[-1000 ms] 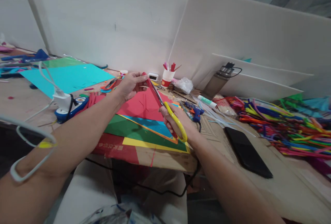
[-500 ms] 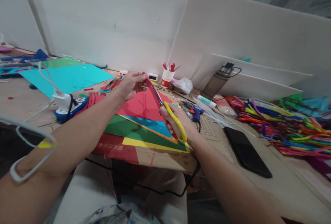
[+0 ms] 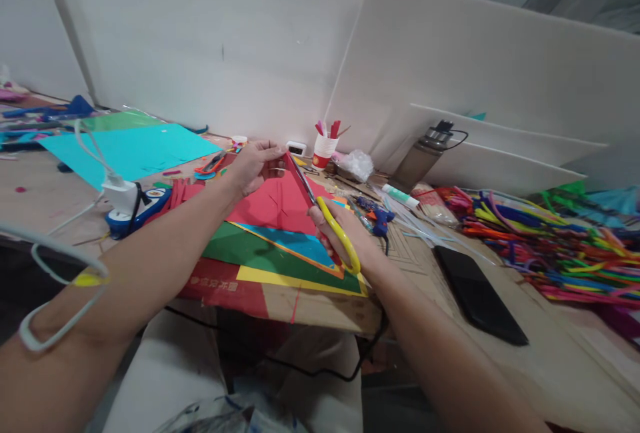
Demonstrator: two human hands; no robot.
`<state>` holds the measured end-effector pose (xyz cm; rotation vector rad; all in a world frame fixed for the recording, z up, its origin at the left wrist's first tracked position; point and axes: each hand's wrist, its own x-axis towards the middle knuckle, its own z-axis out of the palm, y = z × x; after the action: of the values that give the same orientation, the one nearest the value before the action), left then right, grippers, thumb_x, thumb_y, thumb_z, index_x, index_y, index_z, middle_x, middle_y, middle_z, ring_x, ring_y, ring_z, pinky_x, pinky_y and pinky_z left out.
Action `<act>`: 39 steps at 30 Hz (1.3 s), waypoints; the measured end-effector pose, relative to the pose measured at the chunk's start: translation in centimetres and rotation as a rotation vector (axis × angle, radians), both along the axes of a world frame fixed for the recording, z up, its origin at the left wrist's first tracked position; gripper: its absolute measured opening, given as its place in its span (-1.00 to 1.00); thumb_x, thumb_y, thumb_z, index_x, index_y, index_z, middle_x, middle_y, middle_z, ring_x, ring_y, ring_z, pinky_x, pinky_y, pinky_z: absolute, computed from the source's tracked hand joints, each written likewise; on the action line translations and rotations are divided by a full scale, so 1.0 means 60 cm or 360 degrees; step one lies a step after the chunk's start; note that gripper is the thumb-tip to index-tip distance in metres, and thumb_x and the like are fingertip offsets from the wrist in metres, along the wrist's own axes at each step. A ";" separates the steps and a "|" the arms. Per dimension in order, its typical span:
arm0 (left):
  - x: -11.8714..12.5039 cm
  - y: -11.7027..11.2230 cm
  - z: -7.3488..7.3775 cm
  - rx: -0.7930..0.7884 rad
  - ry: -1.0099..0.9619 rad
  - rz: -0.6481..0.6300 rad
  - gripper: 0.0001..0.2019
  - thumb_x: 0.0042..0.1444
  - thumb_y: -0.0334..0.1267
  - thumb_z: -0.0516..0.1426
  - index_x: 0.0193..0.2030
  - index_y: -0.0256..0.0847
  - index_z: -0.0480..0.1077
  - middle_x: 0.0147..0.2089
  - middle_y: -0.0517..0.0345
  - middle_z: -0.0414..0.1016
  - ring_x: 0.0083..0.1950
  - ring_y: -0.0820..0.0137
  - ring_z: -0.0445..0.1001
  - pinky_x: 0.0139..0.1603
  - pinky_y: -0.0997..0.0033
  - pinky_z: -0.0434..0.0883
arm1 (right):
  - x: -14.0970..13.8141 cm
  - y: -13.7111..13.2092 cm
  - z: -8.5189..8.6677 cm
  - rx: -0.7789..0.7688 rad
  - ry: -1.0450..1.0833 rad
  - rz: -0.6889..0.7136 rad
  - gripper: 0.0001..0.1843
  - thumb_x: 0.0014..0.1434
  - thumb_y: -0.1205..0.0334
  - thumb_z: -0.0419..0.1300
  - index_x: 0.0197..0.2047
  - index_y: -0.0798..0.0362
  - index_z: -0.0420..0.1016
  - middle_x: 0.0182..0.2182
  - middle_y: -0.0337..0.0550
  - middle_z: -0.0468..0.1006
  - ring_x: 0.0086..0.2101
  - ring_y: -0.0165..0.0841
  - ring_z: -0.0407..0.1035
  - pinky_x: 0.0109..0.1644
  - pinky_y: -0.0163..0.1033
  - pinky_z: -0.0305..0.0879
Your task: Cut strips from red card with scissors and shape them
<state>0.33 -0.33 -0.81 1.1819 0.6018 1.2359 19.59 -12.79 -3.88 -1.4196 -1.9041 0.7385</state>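
My left hand [image 3: 253, 166] pinches the far end of a thin red paper piece [image 3: 295, 172] held up above the table. My right hand [image 3: 340, 232] grips yellow-handled scissors [image 3: 336, 233], whose blades point up along the red piece toward my left fingers. Below them lies a red sheet [image 3: 275, 203] on top of stacked blue, green and yellow sheets [image 3: 260, 250].
A black phone [image 3: 479, 295] lies to the right, past it a heap of coloured pipe cleaners [image 3: 540, 240]. A blue glue gun [image 3: 376, 214], a paper cup of pens [image 3: 324, 148], a metal bottle [image 3: 423, 153] and white foam boards stand behind. A power strip [image 3: 133, 206] and teal sheet lie left.
The scissors have crept slightly further up along the red piece; both hands otherwise stay where they were.
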 end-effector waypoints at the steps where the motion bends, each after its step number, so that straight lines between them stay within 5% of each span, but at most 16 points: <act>1: 0.000 0.000 -0.001 0.0010 0.0003 -0.0010 -0.80 -0.04 -0.32 0.30 -0.44 -0.28 0.34 -0.48 0.20 0.47 -0.47 0.50 0.48 -0.41 0.49 0.41 | 0.000 0.000 0.000 0.0005 0.0007 -0.0008 -0.50 0.28 -0.28 -0.09 -0.29 0.01 0.25 -0.60 -0.34 0.31 -0.67 -0.52 0.22 -0.62 -0.42 0.13; 39: 0.003 -0.001 -0.002 0.0012 -0.0041 -0.0038 -0.87 0.03 -0.32 0.26 -0.42 -0.29 0.38 -0.47 0.18 0.49 -0.47 0.48 0.49 -0.42 0.47 0.43 | -0.002 0.005 -0.006 -0.0047 0.0222 0.0013 -0.50 0.26 -0.29 0.00 -0.35 0.01 0.23 -0.64 -0.37 0.30 -0.74 -0.55 0.18 -0.73 -0.46 0.14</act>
<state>0.52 -0.40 -0.92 1.1746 0.5627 1.2322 19.50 -12.52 -4.22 -1.3427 -1.7997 0.8500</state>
